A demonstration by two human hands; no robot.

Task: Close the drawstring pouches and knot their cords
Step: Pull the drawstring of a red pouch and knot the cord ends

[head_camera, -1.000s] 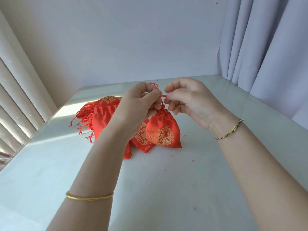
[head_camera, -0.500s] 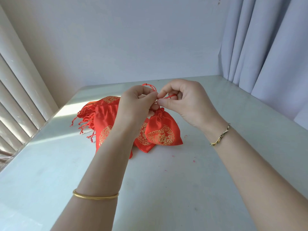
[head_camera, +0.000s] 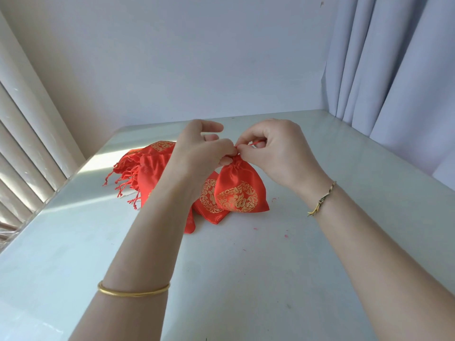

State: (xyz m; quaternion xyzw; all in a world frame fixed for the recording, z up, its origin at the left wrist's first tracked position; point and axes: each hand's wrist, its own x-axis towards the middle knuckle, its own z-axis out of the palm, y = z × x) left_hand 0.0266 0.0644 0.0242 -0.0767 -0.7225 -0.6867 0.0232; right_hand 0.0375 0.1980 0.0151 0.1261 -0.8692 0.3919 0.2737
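- Handling one pouch [head_camera: 240, 190], standing on the tabletop [head_camera: 246, 267] directly below both grips, with its neck already gathered shut.
- Pinching the cord [head_camera: 251, 143] just above that neck with the right grip [head_camera: 273, 153], thumb and forefinger narrowed onto the strand and a short length running back over the fingers.
- Meeting it with the left grip [head_camera: 197, 153], also pinching the cord at the neck, the upper fingers curling loose above and holding nothing.
- Judging the step in hand as the knotting: this pouch is closed, but the fingertips are hiding whether the knot is formed or drawn tight.
- Noting a second pouch [head_camera: 208, 200] lying flat, partly under the first, its neck hidden.
- Noting a pile [head_camera: 152, 168] of further pouches just to the left, lying flat, with loose cord ends [head_camera: 120, 183] trailing over the tabletop.
- Judging the pile as outstanding: flat bodies and splayed cords suggesting neither closing nor knotting done there.
- Finding no finished pouch set apart anywhere in view.
- Rating progress as early: one pouch nearing completion, and several apparently remaining.
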